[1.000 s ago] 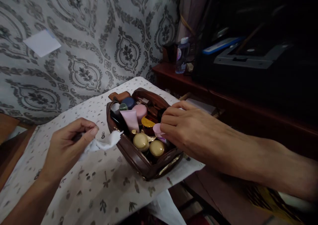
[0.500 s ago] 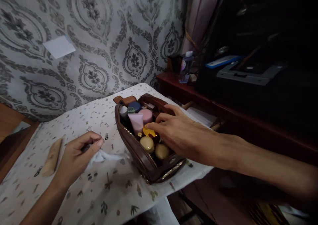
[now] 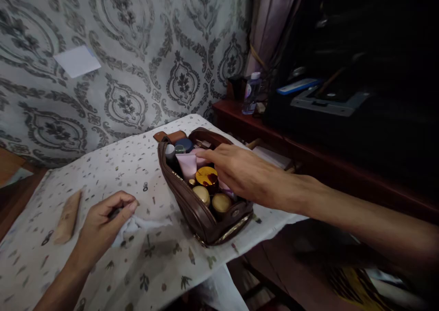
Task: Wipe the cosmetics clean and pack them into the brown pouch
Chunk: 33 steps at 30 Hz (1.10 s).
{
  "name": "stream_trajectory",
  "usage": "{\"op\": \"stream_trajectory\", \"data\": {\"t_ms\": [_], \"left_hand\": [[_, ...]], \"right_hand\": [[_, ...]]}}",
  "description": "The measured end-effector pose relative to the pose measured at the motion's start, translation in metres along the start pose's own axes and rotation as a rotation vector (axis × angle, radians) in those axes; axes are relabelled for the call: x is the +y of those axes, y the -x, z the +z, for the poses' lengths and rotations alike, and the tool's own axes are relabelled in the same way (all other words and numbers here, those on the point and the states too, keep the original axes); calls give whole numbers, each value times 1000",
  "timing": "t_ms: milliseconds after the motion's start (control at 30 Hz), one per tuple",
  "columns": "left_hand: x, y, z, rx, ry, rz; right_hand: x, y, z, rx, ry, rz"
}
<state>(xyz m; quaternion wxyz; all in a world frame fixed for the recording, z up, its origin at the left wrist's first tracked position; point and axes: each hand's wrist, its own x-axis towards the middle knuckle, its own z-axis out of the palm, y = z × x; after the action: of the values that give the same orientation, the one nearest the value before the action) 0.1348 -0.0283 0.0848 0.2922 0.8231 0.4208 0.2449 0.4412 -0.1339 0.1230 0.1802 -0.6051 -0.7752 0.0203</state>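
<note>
My left hand (image 3: pixel 107 222) is closed in a pinch on a crumpled white cloth (image 3: pixel 128 228), beside a beige cylindrical tube (image 3: pixel 67 217) lying on the tablecloth. An unzipped brown toiletry bag (image 3: pixel 195 215) stands packed with cosmetics. Over its right side reaches my right hand (image 3: pixel 240 169), index finger stretched out at a pink-lidded jar (image 3: pixel 200 156); its lower fingers are partly hidden inside the bag. Around it in the bag are a pale pink squeeze tube (image 3: pixel 187 165), an amber-yellow lid (image 3: pixel 206 177), two gold lids (image 3: pixel 221 203) and a dark blue lid (image 3: pixel 184 144).
A patterned white tablecloth (image 3: pixel 113 178) covers the table against the papered wall. Behind the bag lies a brown leather piece (image 3: pixel 170 136). To the right are a partly open drawer (image 3: pixel 270 158) and a dark red shelf with a clear bottle (image 3: pixel 251 93).
My right hand has shifted from the amber lid to the pink-lidded jar, uncovering the amber lid. My left hand still pinches the cloth. The view has shifted slightly.
</note>
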Motion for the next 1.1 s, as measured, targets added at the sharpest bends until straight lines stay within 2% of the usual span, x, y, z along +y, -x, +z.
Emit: {"op": "stream_trajectory", "data": {"t_ms": [167, 367, 500, 667, 800, 933, 1100], "left_hand": [[-19, 4, 4, -21, 31, -18], [-28, 10, 6, -13, 40, -31], [-28, 13, 8, -27, 45, -63], [-27, 17, 7, -16, 68, -77], [-32, 21, 5, -48, 69, -88], [-34, 23, 5, -58, 73, -109], [-25, 21, 8, -65, 71, -144]], "right_hand": [[8, -13, -1, 14, 14, 72], [7, -45, -6, -285, 63, 179], [13, -56, -1, -340, 46, 211], [14, -56, -3, -331, 62, 146], [6, -55, -2, -260, 144, 98], [0, -55, 5, -192, 68, 79], [4, -59, 9, -116, 11, 52]]}}
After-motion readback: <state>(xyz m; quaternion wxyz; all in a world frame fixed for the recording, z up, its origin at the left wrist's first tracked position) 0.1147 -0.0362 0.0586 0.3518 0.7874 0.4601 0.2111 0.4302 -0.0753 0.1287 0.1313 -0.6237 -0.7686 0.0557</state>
